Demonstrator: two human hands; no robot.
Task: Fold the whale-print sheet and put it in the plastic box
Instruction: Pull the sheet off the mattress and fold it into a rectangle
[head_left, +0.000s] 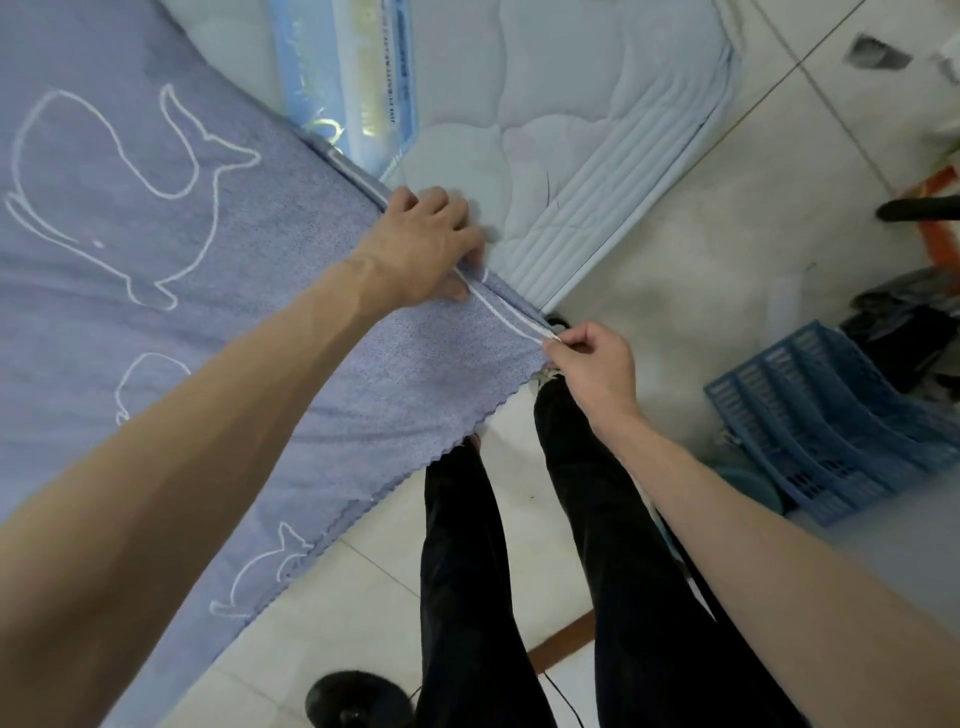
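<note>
The left hand (421, 244) gripped the whale-print sheet (156, 218) along its white-piped edge; just beside it, the right hand (589, 364) pinched the corner.

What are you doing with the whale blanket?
A person is getting the whale-print sheet ready to fold. It lies spread over a mattress. The right hand pinches the sheet's corner by its white trim, and the left hand holds the same edge farther up. A blue plastic basket sits on the tiled floor nearby.

Lavender sheet (156, 322) with white whale outlines; blue slatted basket (831, 421); black trousers (467, 571).
</note>
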